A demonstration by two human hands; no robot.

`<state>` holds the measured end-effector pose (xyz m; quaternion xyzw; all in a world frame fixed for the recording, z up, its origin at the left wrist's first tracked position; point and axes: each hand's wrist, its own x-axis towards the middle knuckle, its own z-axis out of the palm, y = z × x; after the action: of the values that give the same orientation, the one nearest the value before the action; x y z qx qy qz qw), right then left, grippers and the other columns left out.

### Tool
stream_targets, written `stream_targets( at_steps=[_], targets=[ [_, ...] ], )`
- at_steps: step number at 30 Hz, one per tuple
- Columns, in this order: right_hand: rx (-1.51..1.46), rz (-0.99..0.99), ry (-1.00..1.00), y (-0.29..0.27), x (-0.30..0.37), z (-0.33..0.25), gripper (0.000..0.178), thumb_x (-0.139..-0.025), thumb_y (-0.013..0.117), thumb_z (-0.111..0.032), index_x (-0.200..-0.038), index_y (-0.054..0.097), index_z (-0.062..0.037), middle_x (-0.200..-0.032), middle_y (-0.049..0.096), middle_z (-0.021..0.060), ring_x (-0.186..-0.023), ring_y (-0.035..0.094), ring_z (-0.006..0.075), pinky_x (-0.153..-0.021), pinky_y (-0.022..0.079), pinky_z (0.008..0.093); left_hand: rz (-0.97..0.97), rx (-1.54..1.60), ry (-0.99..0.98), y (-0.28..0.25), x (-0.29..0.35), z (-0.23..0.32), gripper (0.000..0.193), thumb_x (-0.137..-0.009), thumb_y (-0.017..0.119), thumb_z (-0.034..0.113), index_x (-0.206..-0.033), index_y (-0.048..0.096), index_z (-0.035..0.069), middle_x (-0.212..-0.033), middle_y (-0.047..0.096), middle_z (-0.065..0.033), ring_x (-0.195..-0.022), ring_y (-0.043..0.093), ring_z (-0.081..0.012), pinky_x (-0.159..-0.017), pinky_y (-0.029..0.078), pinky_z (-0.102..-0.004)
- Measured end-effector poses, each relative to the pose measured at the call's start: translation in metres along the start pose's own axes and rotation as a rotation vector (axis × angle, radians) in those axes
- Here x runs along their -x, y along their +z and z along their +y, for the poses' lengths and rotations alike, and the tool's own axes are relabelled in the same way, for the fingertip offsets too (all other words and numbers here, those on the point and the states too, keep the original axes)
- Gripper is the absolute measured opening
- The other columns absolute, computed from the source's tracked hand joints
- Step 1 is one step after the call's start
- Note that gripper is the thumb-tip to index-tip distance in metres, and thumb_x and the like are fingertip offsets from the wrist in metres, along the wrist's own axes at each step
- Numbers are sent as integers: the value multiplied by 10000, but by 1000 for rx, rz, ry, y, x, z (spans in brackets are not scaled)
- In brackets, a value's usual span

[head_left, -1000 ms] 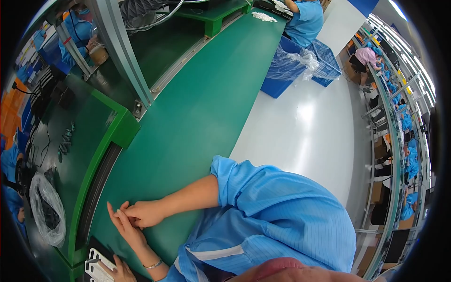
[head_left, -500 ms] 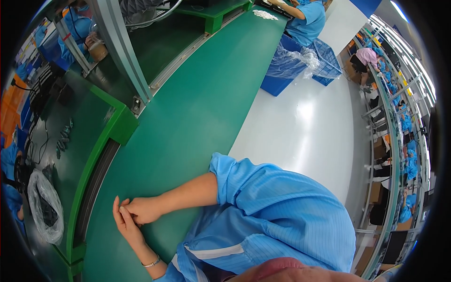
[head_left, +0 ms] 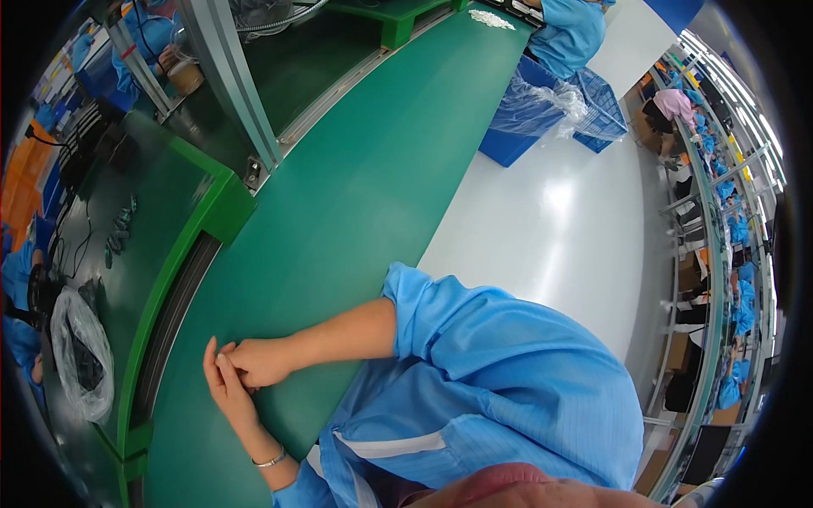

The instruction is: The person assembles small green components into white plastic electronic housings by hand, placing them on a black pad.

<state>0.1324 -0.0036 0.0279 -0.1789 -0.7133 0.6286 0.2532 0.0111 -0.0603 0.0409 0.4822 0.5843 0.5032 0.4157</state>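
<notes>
Over the green work surface [head_left: 339, 212] at lower left, my two hands meet and touch. My left hand [head_left: 230, 391], with a thin metal bracelet [head_left: 271, 460] on its wrist, has at least two digits stretched out and pointing away from me. Against its inner side rests my right hand [head_left: 264, 361], its fingers curled. The left thumb and palm partly cover those fingertips, so whatever they may grip is hidden. No tool or part shows in either hand. Blue sleeves are pushed up both forearms.
A green-edged raised platform [head_left: 229, 207] and a metal post [head_left: 229, 80] border the surface on the left. A clear plastic bag [head_left: 83, 351] lies on the platform. Small white pieces [head_left: 491, 19] sit at the far end, beside a co-worker [head_left: 572, 34] and blue crates [head_left: 512, 140].
My view has shifted slightly, so the surroundings sit a little differently in the picture. Both hands keep the same touching pose.
</notes>
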Motion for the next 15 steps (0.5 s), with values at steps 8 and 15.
stream_targets(
  at_steps=[8,15],
  targets=[
    [-21,10,0,1,-4,7,175,-779,529,-25,-948,558,9,-770,648,133,-705,653,246,-606,528,347,5,-8,-2,-2,-3,-2,378,-980,455,275,-1289,475,58,-1039,596,-95,-839,554,-116,-690,460,-217],
    [-8,16,-4,1,-1,-2,153,-767,523,-5,-911,571,13,-728,644,126,-666,645,234,-585,522,332,-17,-13,-16,-4,-1,-1,372,-973,476,271,-1279,486,60,-1051,593,-101,-895,552,-137,-780,464,-256]
  ],
)
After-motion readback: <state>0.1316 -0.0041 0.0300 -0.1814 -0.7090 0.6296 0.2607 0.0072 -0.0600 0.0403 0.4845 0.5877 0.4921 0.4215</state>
